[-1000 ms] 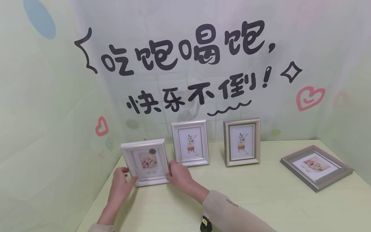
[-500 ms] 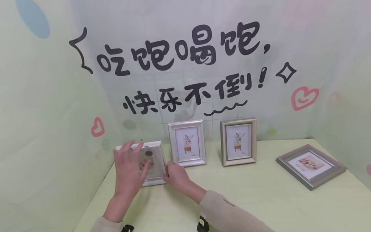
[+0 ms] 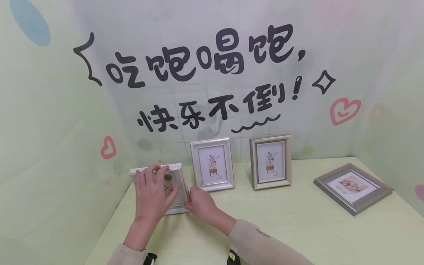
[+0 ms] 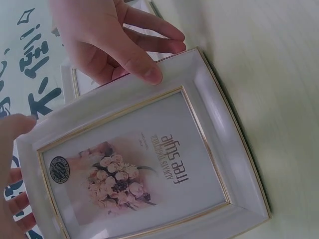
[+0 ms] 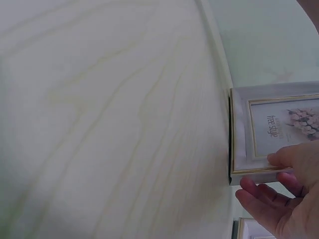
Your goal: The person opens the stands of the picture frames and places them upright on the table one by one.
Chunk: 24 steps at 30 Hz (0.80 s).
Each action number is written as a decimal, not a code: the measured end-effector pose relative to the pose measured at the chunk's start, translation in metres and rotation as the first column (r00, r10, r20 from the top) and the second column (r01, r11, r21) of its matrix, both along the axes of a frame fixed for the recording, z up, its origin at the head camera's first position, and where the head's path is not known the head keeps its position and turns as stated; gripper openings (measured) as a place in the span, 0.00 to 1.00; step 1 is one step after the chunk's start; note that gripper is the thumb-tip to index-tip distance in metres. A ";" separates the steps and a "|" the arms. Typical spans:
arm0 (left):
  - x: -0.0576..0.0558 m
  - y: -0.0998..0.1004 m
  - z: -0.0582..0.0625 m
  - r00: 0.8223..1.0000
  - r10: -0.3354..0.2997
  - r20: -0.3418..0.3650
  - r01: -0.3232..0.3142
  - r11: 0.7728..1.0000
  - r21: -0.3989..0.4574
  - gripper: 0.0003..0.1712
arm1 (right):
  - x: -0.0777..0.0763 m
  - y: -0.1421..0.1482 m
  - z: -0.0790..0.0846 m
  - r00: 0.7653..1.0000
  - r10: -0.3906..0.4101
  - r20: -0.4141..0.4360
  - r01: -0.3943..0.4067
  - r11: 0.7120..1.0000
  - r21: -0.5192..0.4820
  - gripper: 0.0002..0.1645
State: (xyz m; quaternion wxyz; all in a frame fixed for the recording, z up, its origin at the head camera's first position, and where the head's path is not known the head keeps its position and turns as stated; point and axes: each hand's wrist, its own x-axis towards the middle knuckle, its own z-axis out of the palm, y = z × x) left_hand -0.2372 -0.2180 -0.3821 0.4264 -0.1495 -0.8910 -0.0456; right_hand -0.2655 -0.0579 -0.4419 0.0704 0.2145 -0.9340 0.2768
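Observation:
A white picture frame [image 3: 177, 206] with a flower print and a round dark sticker stands tilted back on the table at the left. My left hand [image 3: 150, 195] covers much of its front and holds its top edge. In the left wrist view, the left thumb [image 4: 17, 125] touches that edge and the fingers are partly behind it. My right hand [image 3: 202, 201] pinches the frame's right side. In the right wrist view, the right thumb [image 5: 284, 156] lies on the frame's front, with the other fingers along its side.
A second white frame [image 3: 195, 162] stands just right of the hands, with a beige-and-grey frame [image 3: 287, 162] further right. A grey frame [image 3: 356, 208] lies flat at the far right of the pale table [image 3: 281, 221]. A printed curtain [image 3: 232, 55] hangs behind.
My left hand has left the frame's lower left side and moved up to its top edge. The right hand keeps its hold on the right side. The head view has shifted slightly.

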 end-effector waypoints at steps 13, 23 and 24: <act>-0.006 0.018 -0.002 0.984 0.154 -0.087 -0.154 0.988 0.012 0.52 | 0.010 0.006 0.002 0.999 0.036 -0.039 -0.033 0.997 0.068 0.12; -0.003 0.019 0.000 0.985 0.163 -0.048 -0.164 0.986 -0.015 0.45 | 0.011 0.015 0.005 0.992 0.129 0.013 -0.129 0.991 0.020 0.06; -0.002 0.018 0.000 0.989 0.145 -0.043 -0.145 0.989 -0.013 0.44 | 0.011 0.015 0.004 0.990 0.137 0.025 -0.137 0.991 0.005 0.05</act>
